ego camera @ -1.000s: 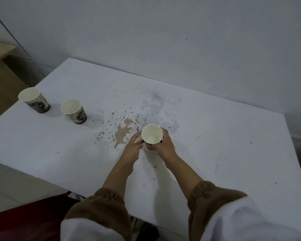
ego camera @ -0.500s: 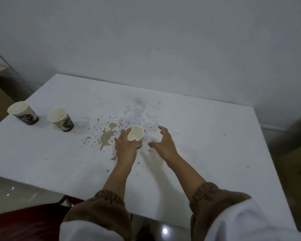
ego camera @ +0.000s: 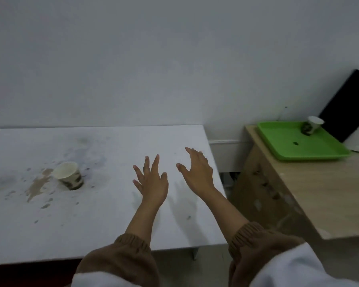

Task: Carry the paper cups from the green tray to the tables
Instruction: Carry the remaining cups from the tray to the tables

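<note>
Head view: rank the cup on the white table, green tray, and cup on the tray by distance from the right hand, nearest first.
From the right hand:
1. Green tray, to the right on the wooden table.
2. Cup on the white table, to the left beside the brown stain; close to the tray's distance.
3. Cup on the tray, at its far right corner.

We record a white table (ego camera: 104, 220) marked with brown stains (ego camera: 38, 183), bearing a cream paper cup (ego camera: 68, 175) with dark print. We note a bright green tray (ego camera: 311, 150) on a pale wood table (ego camera: 327, 195), and brown ribbed cuffs (ego camera: 249, 235).
</note>
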